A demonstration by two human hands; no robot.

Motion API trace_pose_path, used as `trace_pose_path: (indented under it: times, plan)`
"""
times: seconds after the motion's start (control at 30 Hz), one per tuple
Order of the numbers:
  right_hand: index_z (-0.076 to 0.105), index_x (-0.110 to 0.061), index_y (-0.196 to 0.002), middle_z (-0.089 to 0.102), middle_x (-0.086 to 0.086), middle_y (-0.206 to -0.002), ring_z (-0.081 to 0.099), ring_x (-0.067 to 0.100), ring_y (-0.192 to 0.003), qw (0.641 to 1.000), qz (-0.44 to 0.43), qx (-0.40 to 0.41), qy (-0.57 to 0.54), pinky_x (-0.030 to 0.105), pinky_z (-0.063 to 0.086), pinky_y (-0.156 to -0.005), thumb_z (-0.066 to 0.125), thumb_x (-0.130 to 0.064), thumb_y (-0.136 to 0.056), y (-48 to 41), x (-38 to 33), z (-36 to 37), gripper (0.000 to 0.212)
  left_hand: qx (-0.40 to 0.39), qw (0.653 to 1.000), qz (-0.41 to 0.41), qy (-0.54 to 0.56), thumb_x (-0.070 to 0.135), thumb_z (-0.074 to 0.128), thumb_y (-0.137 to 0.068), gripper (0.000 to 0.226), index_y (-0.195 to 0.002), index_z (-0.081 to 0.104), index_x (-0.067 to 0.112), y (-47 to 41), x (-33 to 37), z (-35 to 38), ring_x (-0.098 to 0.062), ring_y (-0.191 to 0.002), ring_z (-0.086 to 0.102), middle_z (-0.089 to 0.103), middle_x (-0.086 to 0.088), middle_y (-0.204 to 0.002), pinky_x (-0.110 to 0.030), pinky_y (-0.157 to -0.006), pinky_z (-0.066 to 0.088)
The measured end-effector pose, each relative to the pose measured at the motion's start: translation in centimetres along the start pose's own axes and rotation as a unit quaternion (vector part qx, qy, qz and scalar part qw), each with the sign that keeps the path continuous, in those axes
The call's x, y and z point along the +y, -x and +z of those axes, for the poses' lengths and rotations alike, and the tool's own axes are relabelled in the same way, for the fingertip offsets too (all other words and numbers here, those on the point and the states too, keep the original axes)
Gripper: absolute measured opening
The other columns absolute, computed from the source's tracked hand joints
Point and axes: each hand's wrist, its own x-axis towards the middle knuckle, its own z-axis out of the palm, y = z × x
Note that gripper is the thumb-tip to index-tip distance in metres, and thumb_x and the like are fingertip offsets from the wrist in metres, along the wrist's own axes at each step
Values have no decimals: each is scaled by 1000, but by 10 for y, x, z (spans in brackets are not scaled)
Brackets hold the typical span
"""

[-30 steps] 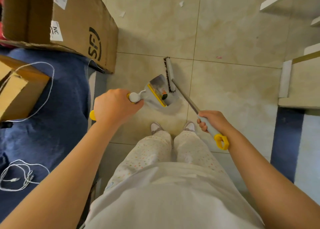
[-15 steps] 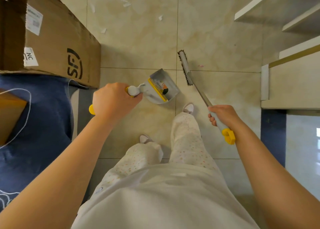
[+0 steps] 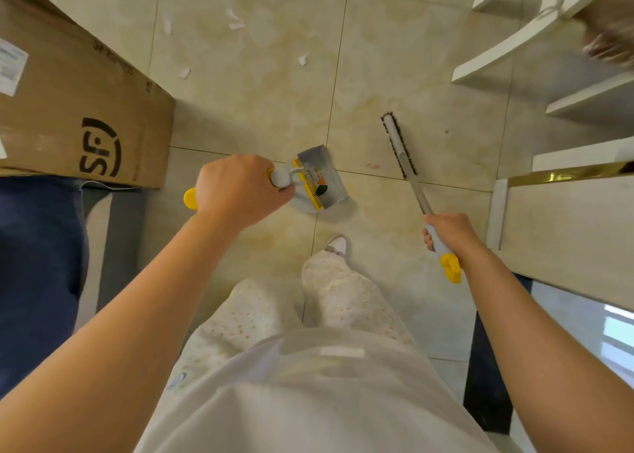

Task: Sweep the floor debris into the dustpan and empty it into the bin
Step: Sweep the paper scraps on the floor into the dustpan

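My left hand (image 3: 236, 192) grips the yellow-ended handle of a grey dustpan (image 3: 320, 178) with a yellow comb edge, held just above the tiled floor in front of my feet. My right hand (image 3: 446, 234) grips the grey handle of a long broom (image 3: 399, 147); its dark-bristled head sits to the right of the dustpan, apart from it. Several white paper scraps (image 3: 236, 23) lie scattered on the beige tiles farther ahead, and a small pink speck (image 3: 373, 166) lies between dustpan and broom head. No bin shows in this view.
A large cardboard box (image 3: 79, 109) stands at the left on a dark blue mat (image 3: 37, 264). White chair or shelf legs (image 3: 507, 44) and a cabinet with a gold strip (image 3: 566, 174) crowd the right side. Open tiles lie ahead in the middle.
The broom head has swung away to the right of the dustpan. I have stepped forward, so the paper scraps sit closer and my right foot leads.
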Motion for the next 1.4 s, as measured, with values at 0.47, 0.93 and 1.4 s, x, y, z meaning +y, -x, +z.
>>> trace_pose_path:
  times: [0.47,0.93,1.4]
  plan:
    - [44,-2,-85,44,11,-72,38,7,-30,945,202,-208,-153,12,30,-30,39,-12,-98,-5,-44,26,17,-33,999,7,-24,57,52,-83,48,-55,46,18,-37,21,-13,-20,-48,49,46,4,-50,-21,-46,28]
    - [53,-1,-85,47,12,-61,39,18,-40,1000,9,19,1,17,35,-36,46,-5,-90,-20,-46,37,10,-41,998,31,-21,52,51,-86,51,-53,33,17,-57,15,-28,-20,-46,42,39,3,-48,-20,-45,19]
    - [52,0,-78,48,14,-69,39,10,-33,975,115,-132,-134,14,30,-34,47,-7,-93,0,-42,52,18,-41,994,91,-54,50,52,-86,52,-51,32,18,-80,11,-32,-15,-41,34,36,5,-46,-21,-44,18]
